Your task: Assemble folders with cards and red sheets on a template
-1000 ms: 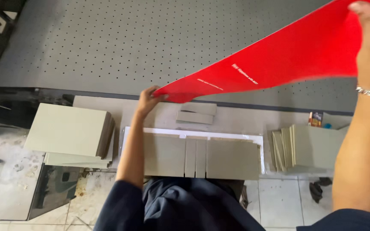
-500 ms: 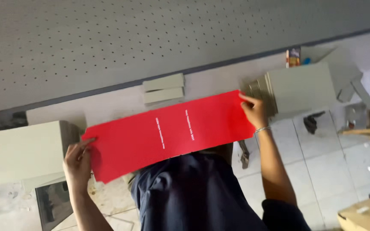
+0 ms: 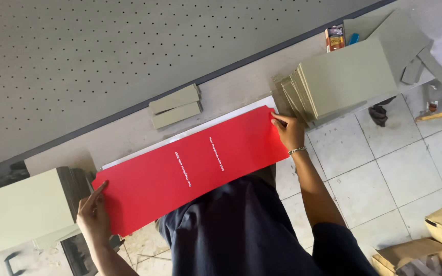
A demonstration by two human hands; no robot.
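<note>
— Since the half-second before, what had shifted?

— Hardly anything: the red sheet [image 3: 190,166] had stayed stretched between both hands over the bench edge, though it sat a touch flatter and closer to the white sheet [image 3: 221,120] under it.

— How did the hands have it?

— The left hand [image 3: 94,217] pinched the lower-left end, forefinger laid straight along the sheet's edge, the other fingers curled behind. The right hand [image 3: 288,132] held the upper-right end, fingers partly closed on the corner (a bracelet [image 3: 297,150] on that wrist).

— And its long axis?

— It ran from lower left to upper right, roughly along the bench [image 3: 231,92], with two short white lines of print crossing it near the middle.

— Room at the edges?

— Tight at both ends. The right end lay just beside a fanned stack of grey boards [image 3: 344,76]; the left end lay just beside another grey stack [image 3: 24,209]. Two small grey strips [image 3: 176,106] sat near the far long edge, apart from it. The near long edge hung free over the person's dark shirt [image 3: 236,230], with tiled floor [image 3: 384,163] beyond.
</note>
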